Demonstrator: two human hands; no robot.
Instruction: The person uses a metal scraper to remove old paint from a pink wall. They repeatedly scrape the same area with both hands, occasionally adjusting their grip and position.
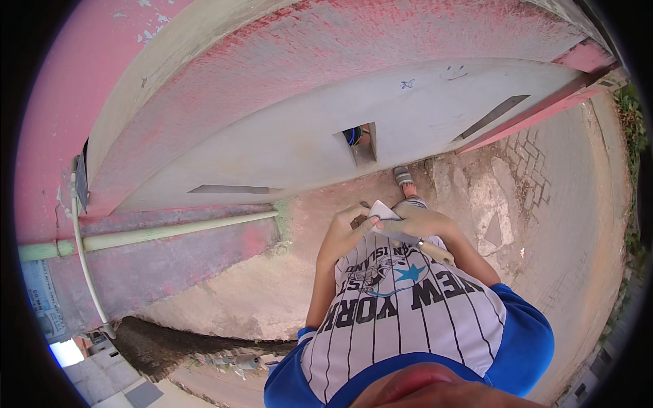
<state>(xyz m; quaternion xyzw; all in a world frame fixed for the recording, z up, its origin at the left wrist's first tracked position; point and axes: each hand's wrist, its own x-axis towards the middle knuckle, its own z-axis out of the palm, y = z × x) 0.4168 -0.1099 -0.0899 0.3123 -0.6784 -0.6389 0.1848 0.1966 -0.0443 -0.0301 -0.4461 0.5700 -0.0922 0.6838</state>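
Before my chest, both hands meet on a flat metal-bladed hand tool (408, 237), like a trowel or putty knife, with a pale wooden handle (436, 252). My left hand (349, 224) grips the far part of the blade, its thumb tip on the metal. My right hand (421, 221) lies across the blade from the other side, thumb pointing left. A pale flat corner (382, 210) sticks up between the hands; whether it belongs to the same blade I cannot tell. The handle hangs below my right wrist against the striped shirt (403, 301).
A grey-white wall (245, 148) with slot openings stands in front, under a worn pink ledge (306, 66). A sandalled foot (403, 176) is near its base. Left are a pale green pipe (178, 229) and a dark ditch (158, 341). Right runs a paved lane (571, 204).
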